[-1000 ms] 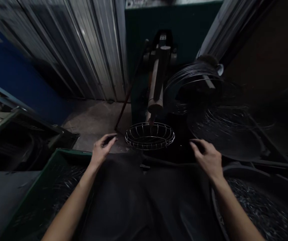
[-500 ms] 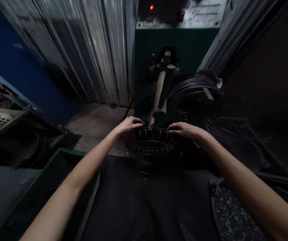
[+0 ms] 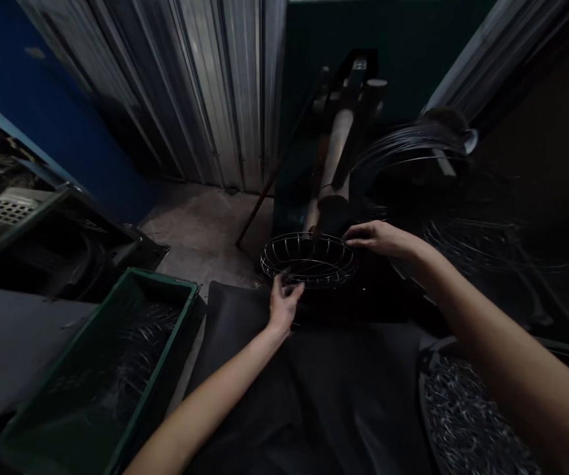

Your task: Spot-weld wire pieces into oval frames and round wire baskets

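A round basket of thin metal wire [image 3: 309,254] sits under the end of a machine's thick cylindrical arm [image 3: 334,158], its far rim by the arm's lower part. My right hand [image 3: 376,237] has its fingers pinched together at the basket's right rim. At the front edge of the basket is my left hand [image 3: 283,305], palm turned up, with thumb and fingers apart; whether it touches the wire is too dark and blurred to tell. The basket's underside is hidden in shadow.
On the left a green crate [image 3: 131,409] holds bent wire pieces. A container of small metal pieces [image 3: 472,415] stands at lower right. Coils of wire [image 3: 413,142] hang beside the machine. Dark cloth [image 3: 314,396] covers my lap. Corrugated metal sheeting [image 3: 215,86] rises behind.
My left hand has left the basket's far left rim and come down to its front edge. My right hand stays at the right rim. The view has tilted down and shifted left.
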{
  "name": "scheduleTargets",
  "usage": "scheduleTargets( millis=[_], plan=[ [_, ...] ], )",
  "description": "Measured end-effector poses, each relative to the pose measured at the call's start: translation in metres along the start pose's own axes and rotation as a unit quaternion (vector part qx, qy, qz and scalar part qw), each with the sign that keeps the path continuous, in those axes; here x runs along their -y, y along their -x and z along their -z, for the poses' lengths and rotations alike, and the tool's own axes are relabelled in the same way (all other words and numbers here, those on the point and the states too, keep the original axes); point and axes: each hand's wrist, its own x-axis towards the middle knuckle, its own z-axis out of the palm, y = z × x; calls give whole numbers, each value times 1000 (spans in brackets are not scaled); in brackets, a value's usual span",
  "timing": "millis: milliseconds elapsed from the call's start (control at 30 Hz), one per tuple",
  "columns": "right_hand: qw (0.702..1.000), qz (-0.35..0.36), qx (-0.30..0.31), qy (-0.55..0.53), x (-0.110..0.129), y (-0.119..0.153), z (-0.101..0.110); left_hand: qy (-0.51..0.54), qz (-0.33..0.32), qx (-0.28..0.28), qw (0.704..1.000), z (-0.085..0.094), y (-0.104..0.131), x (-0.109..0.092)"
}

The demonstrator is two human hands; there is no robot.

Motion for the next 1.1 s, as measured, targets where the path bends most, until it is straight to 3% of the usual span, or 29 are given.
scheduleTargets(
  millis=[67,133,300,400,533,667,767,900,1000,1100],
  plan=[
    [1000,-9,7,-15,3,1,0,-136,-101,-19,985,-11,-8,4],
    [999,-15,21,-36,6,3,1,-258,-170,-35,950,-16,-18,7],
    [994,-15,53,-90,16,18,-7,-377,-236,-110,889,-16,-40,19],
    [990,-16,82,-115,36,32,-21,-363,-314,-93,872,-2,-42,26],
    [982,-16,108,-155,81,49,-42,-337,-373,-33,864,36,-24,31],
    [978,-11,68,-198,106,60,-43,-249,-355,-18,901,74,-4,5],
    [985,-54,-40,-161,91,69,-41,-172,-316,-22,933,86,0,-32],
    [981,-106,-108,-121,59,78,-47,67,-209,29,975,77,-5,-78],
    [979,-105,-113,-132,56,85,-49,183,-147,73,969,63,-14,-99],
    [974,-116,-115,-154,62,93,-42,218,-118,91,964,50,-23,-111]
  ],
)
